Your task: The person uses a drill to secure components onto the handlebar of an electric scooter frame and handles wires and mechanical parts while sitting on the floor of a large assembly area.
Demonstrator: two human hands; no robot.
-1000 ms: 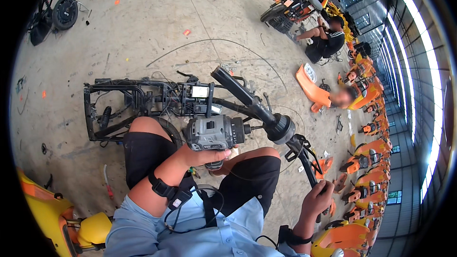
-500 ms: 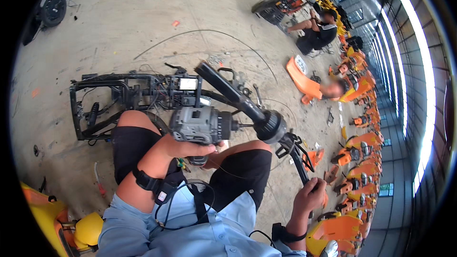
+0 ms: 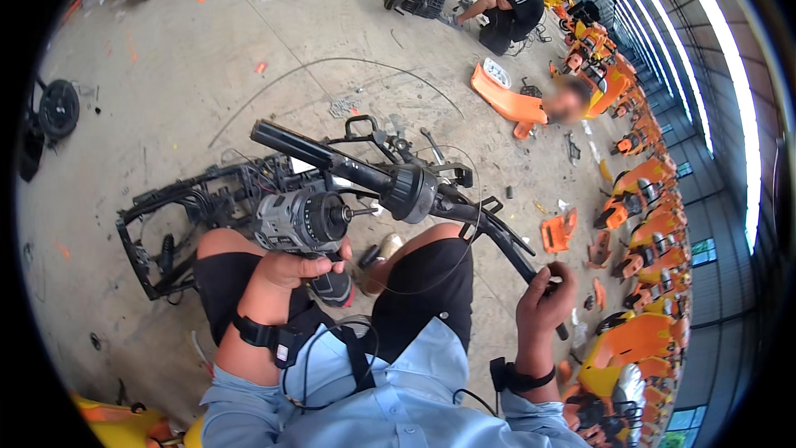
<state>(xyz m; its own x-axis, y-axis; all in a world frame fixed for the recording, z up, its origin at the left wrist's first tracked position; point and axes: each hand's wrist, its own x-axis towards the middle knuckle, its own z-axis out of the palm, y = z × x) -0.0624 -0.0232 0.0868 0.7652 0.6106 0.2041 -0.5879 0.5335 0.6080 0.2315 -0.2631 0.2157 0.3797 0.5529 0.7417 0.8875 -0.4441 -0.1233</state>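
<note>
In my left hand [image 3: 300,267] is a grey cordless drill [image 3: 286,222], the fingers wrapped round its grip. Its bit [image 3: 361,212] points right, a short gap away from a long black metal tube part [image 3: 298,146]. This part slants across in front of me and has a thick round collar [image 3: 410,193] at its middle. Small brackets stand on its lower right stretch. My right hand [image 3: 547,297] is closed round that lower right end; some of its fingers are hidden. Behind the drill, a black vehicle frame [image 3: 149,199] with wires lies on the floor.
A thin cable [image 3: 332,59] loops over the concrete floor. Orange body panels [image 3: 506,98] and small parts lie to the right. Rows of orange and yellow scooters [image 3: 634,207] stand beyond. At the far right, a person [image 3: 518,8] sits by a partly stripped vehicle. A wheel [image 3: 58,108] lies left.
The drill has tilted and its bit has come away from the collar. The black tube part has shifted left in view, still held by my right hand. The whole view has turned somewhat.
</note>
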